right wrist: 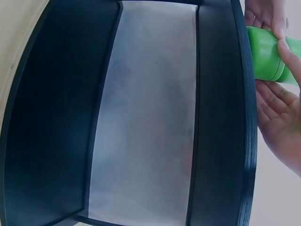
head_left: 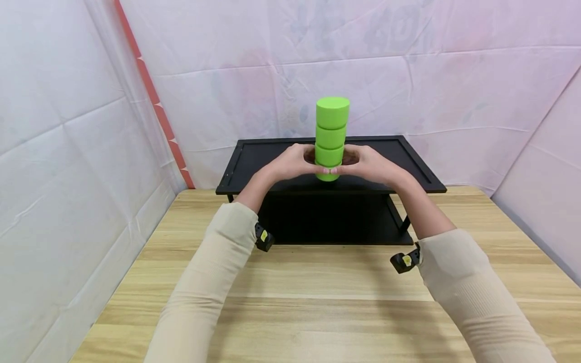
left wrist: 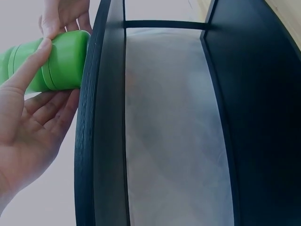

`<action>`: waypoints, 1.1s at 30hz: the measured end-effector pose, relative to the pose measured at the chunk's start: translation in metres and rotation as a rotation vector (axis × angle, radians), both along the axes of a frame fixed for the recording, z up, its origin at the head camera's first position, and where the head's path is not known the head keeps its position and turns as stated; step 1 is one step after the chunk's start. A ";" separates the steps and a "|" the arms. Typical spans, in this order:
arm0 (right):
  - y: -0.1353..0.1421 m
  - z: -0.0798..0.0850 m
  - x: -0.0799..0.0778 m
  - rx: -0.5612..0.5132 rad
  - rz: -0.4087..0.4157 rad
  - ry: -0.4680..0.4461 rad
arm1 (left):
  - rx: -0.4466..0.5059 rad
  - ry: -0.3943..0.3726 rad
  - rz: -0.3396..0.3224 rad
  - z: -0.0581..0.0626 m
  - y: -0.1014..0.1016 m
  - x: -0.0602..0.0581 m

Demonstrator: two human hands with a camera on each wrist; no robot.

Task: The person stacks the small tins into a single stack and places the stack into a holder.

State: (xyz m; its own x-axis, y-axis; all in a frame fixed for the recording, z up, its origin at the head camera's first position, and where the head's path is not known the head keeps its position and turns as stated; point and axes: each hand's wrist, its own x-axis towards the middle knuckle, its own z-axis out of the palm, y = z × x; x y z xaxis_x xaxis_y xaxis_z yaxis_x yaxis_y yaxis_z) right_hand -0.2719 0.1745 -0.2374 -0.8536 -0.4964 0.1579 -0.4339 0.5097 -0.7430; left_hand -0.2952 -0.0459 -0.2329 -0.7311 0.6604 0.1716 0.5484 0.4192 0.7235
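Note:
A stack of several bright green, round cylinder pieces [head_left: 331, 113] stands upright, slightly tilted, over the top board of a black two-level shelf [head_left: 268, 156]. My left hand [head_left: 292, 162] grips the lowest part from the left, thumb across the front. From the right, my right hand [head_left: 369, 164] holds the same part, and the two thumb tips meet. In the left wrist view the green stack [left wrist: 66, 61] lies between both hands, its base at the board's edge. The right wrist view shows the green base [right wrist: 265, 54] beside that edge too. Whether it touches the board I cannot tell.
The shelf's lower board [head_left: 327, 222] sits above or on a light wooden table [head_left: 317, 302], joined by black side posts [head_left: 405, 223]. White sheeting [head_left: 204, 101] hangs behind and at both sides, with a red strip [head_left: 154, 96] at the left.

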 end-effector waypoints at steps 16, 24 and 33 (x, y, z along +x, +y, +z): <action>-0.002 -0.001 -0.014 0.001 0.011 -0.010 | -0.006 -0.010 0.003 0.000 -0.001 -0.013; -0.004 -0.003 -0.022 0.001 0.000 -0.003 | -0.032 0.002 0.018 0.001 -0.001 -0.018; -0.005 -0.003 -0.029 -0.007 -0.003 -0.020 | -0.031 -0.018 0.009 0.001 -0.001 -0.024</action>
